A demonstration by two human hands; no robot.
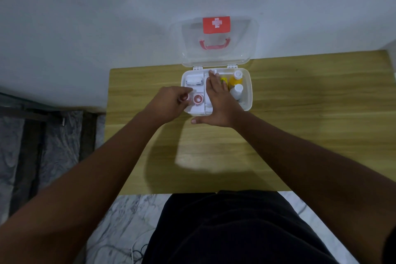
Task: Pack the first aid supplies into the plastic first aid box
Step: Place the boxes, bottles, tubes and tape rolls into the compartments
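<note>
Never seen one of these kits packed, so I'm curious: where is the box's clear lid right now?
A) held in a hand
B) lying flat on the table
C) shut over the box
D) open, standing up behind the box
D: the clear lid with its red cross stands raised on its hinges behind the open box, against the wall.

White box (pixel 248 96), clear lid (pixel 240 49) with red label (pixel 216 24), white cross, red handle (pixel 214 44). Inside the box: yellow bottle (pixel 235 81), red-rimmed roll (pixel 198 99). Beneath the box: tan wood-grain surface (pixel 300 113).
</note>
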